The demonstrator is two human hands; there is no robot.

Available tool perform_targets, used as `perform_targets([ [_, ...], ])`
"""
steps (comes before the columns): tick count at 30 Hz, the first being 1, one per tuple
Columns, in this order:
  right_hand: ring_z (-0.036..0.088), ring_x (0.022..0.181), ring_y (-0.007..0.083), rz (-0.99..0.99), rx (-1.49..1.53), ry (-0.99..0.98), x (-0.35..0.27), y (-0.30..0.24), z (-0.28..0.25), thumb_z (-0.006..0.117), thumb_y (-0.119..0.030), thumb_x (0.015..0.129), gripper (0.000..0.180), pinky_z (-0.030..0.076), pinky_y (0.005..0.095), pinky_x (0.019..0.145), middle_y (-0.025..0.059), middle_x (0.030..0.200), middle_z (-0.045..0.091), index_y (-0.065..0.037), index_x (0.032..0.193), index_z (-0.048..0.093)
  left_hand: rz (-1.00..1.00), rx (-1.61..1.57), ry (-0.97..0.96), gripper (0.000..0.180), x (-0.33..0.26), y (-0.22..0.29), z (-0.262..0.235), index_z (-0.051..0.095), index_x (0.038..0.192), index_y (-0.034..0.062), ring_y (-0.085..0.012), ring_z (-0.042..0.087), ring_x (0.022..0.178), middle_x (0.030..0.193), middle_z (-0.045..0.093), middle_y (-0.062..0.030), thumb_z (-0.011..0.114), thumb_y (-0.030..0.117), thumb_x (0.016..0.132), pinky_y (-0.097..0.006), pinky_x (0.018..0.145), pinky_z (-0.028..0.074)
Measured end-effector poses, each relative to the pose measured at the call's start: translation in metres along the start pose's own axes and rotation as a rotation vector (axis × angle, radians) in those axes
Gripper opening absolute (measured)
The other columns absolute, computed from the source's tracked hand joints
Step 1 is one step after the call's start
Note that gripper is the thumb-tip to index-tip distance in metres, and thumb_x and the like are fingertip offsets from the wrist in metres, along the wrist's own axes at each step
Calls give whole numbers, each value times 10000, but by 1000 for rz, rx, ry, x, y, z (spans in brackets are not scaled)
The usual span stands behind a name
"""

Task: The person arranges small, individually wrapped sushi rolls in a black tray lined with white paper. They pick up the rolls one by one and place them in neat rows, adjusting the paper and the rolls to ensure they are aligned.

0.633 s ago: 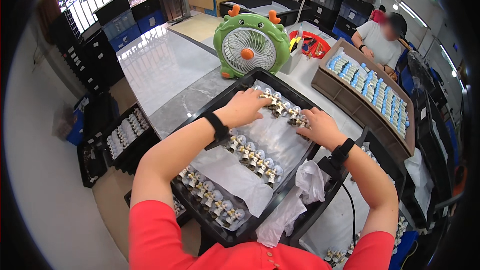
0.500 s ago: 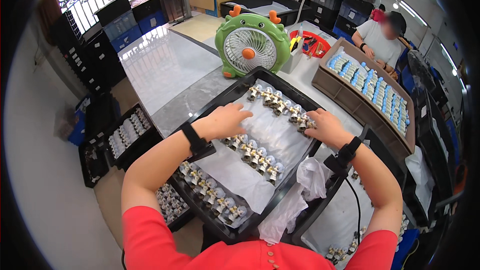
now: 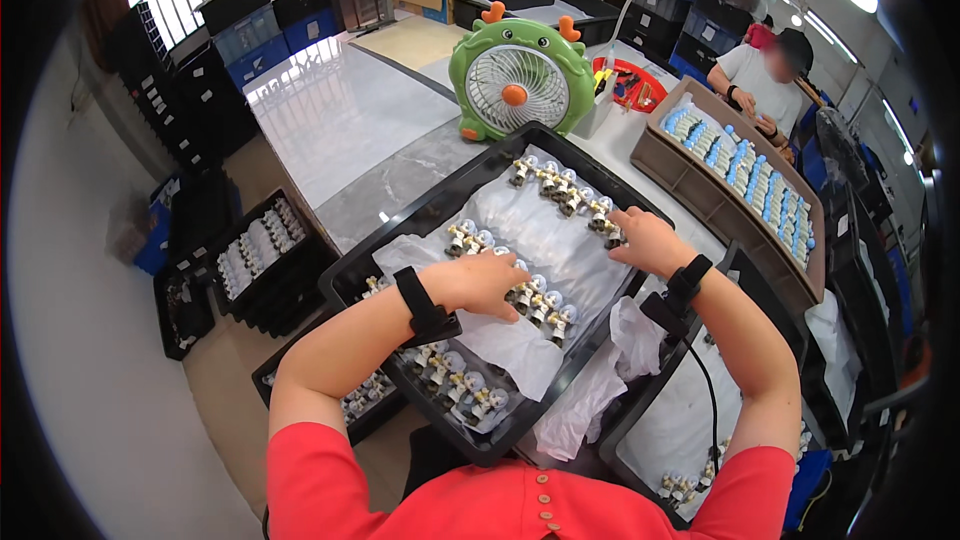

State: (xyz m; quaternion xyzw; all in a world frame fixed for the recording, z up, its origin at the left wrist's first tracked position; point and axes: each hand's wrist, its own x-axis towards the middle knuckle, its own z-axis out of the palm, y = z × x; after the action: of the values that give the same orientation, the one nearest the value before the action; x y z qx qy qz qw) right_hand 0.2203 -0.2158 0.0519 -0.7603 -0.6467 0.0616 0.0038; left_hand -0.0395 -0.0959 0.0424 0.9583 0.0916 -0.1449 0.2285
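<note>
A black tray (image 3: 420,218) lined with white plastic sheet (image 3: 545,235) holds rows of small brass-and-white fittings (image 3: 560,188). My left hand (image 3: 487,282) lies flat on the middle row of fittings, fingers spread over them. My right hand (image 3: 645,240) rests at the right end of the far row, its fingertips touching the last fittings there. Neither hand visibly lifts anything. Both wrists wear black bands. A near row of fittings (image 3: 455,380) lies by the tray's front edge.
A green fan (image 3: 520,75) stands behind the tray. A brown tray of blue-white parts (image 3: 745,175) sits at the right, where another person (image 3: 765,75) works. More black trays of fittings (image 3: 255,250) stand low on the left. Crumpled white plastic (image 3: 605,380) hangs off the tray's right edge.
My left hand has moved from the far row down toward me onto the middle row. My right hand has stayed at the right end of the far row.
</note>
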Motion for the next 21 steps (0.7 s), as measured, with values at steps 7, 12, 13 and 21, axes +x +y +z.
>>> perform_targets([
  [7,544,972,330,-58,-40,22,17,-3,3,697,-216,684,595,463,405,838,152,1077,522,-113,1229,484,-23,-62,53,575,4,-28,-24,481,1267,52,-324,500,1138,1254,505,-190,631,334,788,-372,954,396],
  [12,520,1015,329,-154,-71,-5,36,-13,-4,691,-200,699,582,461,406,849,144,1135,500,-166,1245,489,-119,-202,81,541,-11,-49,-42,488,1275,95,-317,540,1090,1173,575,-180,609,344,811,-370,920,421],
  [13,516,1025,331,-183,-90,10,40,-14,-3,693,-203,699,585,461,407,851,145,1158,492,-175,1247,491,-132,-234,78,539,-13,-52,-44,487,1278,102,-315,541,1089,1172,575,-180,607,347,813,-368,918,422],
  [21,472,1116,364,-211,-157,-60,64,-15,15,700,-220,688,601,430,409,911,183,1299,428,-179,1253,500,-150,-265,26,583,-2,-67,-35,471,1293,86,-322,524,1116,1212,548,-192,609,384,811,-365,933,411],
])
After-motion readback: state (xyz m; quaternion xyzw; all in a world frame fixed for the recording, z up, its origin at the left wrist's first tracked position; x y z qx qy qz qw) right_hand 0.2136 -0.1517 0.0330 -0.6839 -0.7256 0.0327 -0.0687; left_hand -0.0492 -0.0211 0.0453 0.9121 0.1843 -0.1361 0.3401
